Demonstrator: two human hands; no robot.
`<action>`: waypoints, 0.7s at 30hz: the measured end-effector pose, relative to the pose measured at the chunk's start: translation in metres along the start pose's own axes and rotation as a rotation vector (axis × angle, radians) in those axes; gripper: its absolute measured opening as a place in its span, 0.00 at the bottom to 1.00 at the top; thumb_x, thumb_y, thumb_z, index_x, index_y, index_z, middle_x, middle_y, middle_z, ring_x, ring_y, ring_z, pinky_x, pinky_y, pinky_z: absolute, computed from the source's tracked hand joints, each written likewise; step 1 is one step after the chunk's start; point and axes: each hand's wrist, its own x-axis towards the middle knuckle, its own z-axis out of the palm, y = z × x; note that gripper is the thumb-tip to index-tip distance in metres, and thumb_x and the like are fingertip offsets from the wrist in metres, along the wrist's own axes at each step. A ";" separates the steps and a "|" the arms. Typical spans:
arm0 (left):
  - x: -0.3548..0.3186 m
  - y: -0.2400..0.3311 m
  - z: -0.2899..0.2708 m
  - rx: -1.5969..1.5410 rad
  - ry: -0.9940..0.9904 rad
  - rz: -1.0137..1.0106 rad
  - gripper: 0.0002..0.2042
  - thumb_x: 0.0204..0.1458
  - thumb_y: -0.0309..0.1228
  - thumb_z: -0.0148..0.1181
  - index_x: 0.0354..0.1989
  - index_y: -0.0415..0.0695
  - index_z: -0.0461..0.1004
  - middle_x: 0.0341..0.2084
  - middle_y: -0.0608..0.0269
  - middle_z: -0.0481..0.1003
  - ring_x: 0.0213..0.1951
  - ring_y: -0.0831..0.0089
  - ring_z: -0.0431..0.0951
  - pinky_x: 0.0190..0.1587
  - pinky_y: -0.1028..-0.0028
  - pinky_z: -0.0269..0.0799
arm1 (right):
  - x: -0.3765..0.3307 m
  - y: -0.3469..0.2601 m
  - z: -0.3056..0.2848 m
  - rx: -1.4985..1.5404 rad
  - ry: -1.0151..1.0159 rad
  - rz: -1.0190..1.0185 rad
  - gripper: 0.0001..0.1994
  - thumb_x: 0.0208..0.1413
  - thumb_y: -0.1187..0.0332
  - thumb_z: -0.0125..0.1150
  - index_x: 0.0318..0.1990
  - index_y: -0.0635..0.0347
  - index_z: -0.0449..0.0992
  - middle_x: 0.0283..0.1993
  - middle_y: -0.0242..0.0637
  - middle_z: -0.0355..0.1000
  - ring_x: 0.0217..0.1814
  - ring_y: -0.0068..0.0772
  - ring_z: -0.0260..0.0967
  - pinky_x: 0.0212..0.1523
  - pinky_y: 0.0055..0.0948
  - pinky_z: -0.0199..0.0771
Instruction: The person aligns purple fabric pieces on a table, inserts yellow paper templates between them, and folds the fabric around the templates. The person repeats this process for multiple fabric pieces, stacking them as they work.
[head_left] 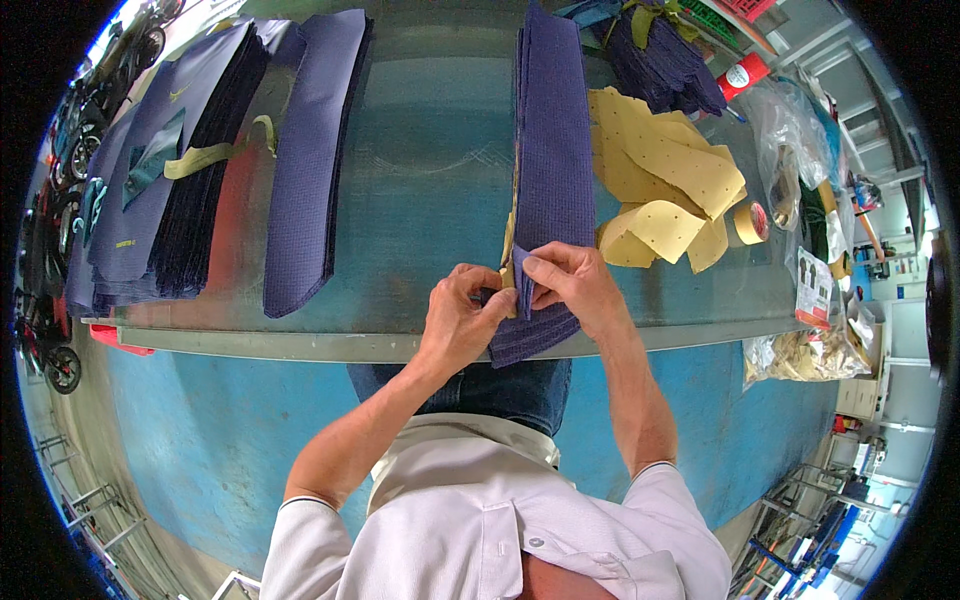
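A long stack of navy textured fabric strips [555, 140] lies lengthwise before me, its near end hanging over the table's front edge. Along its left side runs a narrow yellow strip [507, 245]. My left hand [463, 312] is closed at that side, thumb and fingers pinching the yellow strip near its lower end. My right hand [578, 285] pinches the raised edge of the top navy strip between thumb and fingers. The fingertips of both hands are close together; what lies right between them is partly hidden.
Yellow dotted sheets [665, 175] lie curled on the right beside a tape roll [749, 223]. Another navy strip stack [315, 160] and larger navy panels [160, 190] with a green band [197, 160] occupy the left. The metal table edge [280, 343] runs before me. Plastic bags [800, 130] sit far right.
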 end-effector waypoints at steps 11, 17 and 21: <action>0.004 -0.009 -0.006 -0.064 -0.033 -0.003 0.12 0.48 0.32 0.65 0.33 0.34 0.79 0.33 0.53 0.75 0.32 0.68 0.76 0.33 0.71 0.71 | -0.013 0.012 0.005 -0.197 -0.062 -0.207 0.08 0.50 0.73 0.66 0.37 0.66 0.75 0.30 0.30 0.73 0.32 0.17 0.70 0.35 0.20 0.73; -0.001 -0.007 -0.007 -0.086 0.145 0.083 0.13 0.51 0.30 0.63 0.43 0.36 0.75 0.31 0.62 0.75 0.36 0.76 0.74 0.38 0.76 0.69 | -0.020 0.008 -0.002 -0.115 0.158 -0.244 0.05 0.50 0.75 0.61 0.33 0.66 0.75 0.25 0.28 0.71 0.28 0.14 0.66 0.29 0.19 0.67; -0.004 0.030 -0.017 0.120 0.329 0.306 0.14 0.56 0.32 0.59 0.44 0.35 0.73 0.40 0.55 0.75 0.38 0.70 0.76 0.41 0.73 0.72 | -0.033 -0.010 -0.009 -0.200 0.423 -0.448 0.05 0.52 0.75 0.59 0.35 0.66 0.74 0.28 0.30 0.72 0.29 0.17 0.65 0.31 0.23 0.68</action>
